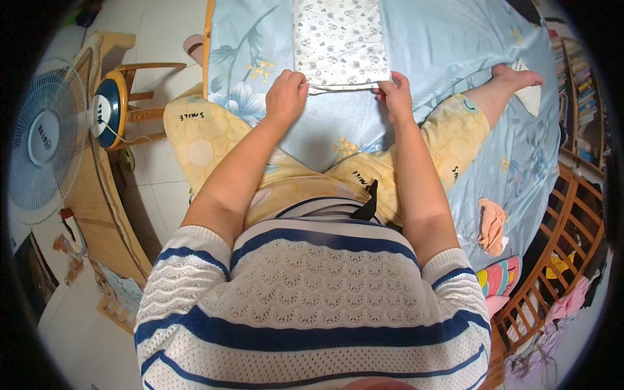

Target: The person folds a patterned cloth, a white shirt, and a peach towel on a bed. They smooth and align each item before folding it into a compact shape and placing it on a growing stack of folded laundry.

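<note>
A folded white cloth (339, 42) with a small grey print lies flat on the blue bedsheet (325, 127), between and beyond my legs. My left hand (286, 94) pinches its near left corner, with the fingers curled inward. At the near right corner my right hand (394, 96) grips the edge between thumb and fingers. Along the near side, the layered fold shows as a thin dark line between the hands. The cloth's far end runs out of the picture at the top.
To the right lie a peach cloth (492, 227), a colourful pillow (500, 278) and a white cloth (528, 94) by my foot. A wooden slatted rail (545, 234) and a bookshelf (582, 97) border that side. At left stand a fan (45, 140) and a wooden chair (140, 117).
</note>
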`<state>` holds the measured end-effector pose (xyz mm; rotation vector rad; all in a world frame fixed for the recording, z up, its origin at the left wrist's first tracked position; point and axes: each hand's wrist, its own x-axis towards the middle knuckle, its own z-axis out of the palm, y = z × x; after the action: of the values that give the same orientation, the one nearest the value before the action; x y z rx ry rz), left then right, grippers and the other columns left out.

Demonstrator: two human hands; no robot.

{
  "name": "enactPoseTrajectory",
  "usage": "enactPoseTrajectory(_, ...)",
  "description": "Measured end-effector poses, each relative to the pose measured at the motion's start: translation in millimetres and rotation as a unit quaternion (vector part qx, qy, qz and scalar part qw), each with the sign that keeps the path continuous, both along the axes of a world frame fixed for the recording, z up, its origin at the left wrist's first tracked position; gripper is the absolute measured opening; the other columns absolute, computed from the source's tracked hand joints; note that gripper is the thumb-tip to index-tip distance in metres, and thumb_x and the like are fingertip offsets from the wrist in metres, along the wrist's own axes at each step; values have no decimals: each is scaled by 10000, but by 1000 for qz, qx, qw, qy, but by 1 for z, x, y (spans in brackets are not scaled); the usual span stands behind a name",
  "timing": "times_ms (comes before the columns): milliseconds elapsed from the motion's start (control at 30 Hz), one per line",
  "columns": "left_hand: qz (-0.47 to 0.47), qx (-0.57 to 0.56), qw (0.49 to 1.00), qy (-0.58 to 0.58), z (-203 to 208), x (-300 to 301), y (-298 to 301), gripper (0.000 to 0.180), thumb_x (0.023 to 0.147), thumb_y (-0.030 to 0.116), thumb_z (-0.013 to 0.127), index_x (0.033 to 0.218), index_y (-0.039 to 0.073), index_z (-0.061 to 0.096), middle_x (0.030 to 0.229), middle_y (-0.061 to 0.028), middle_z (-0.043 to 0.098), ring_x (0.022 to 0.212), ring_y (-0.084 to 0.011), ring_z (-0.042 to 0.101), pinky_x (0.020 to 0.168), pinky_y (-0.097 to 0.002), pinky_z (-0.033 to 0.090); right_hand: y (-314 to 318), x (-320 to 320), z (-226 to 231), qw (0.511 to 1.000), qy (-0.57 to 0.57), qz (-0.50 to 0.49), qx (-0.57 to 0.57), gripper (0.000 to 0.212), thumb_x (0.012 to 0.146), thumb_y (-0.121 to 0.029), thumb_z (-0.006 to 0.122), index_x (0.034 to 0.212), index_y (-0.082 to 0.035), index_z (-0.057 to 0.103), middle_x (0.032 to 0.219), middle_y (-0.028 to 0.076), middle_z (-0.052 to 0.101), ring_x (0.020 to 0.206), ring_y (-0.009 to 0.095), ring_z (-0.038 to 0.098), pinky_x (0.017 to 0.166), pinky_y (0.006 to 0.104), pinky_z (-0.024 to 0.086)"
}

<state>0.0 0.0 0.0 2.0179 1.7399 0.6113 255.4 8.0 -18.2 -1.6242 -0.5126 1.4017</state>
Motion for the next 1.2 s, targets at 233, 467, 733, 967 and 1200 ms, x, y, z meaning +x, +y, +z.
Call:
enactPoseTrajectory(233,-69,-13,994,-86,13,-16,-2,70,787,112,632,840,85,594,836,-75,539,746,-279,546,659,-353,456,6,-1,-17,1000,-9,-18,18,297,838,-2,548,1074,-48,372,791,92,594,605,147,594,477,242,448)
enactPoseTrajectory(467,-149,-14,988,-32,8,-13,-6,53,815,116,594,857,97,569,838,-88,530,796,-307,560,669,-393,462,5,2,-15,999,-8,-34,14,248,841,-50,564,1044,-44,422,780,101,597,624,193,614,505,286,472)
enactPoseTrajectory(733,-145,-92,985,26,17,-2,10,76,828,153,570,827,78,581,864,-102,569,785,-322,560,670,-403,454,-2,1,9,784,-569,95,229,203,710,-107,630,908,-132,595,851,78,537,840,303,532,715,409,422)
enactPoseTrajectory(967,-196,106,960,171,5,44,63,458,840,348,599,1265,205,511,1374,-70,416,1296,-317,319,1044,-520,256,-9,6,16,737,-591,178,273,125,721,-87,617,829,-131,571,801,79,535,800,285,538,677,405,390)
enactPoseTrajectory(1200,-208,-54,957,198,-12,46,67,611,866,438,543,1405,235,340,1516,-66,177,1400,-310,86,1068,-616,27,-17,13,15,734,-629,233,106,156,719,-66,594,868,-109,609,832,109,563,816,303,555,710,421,409)
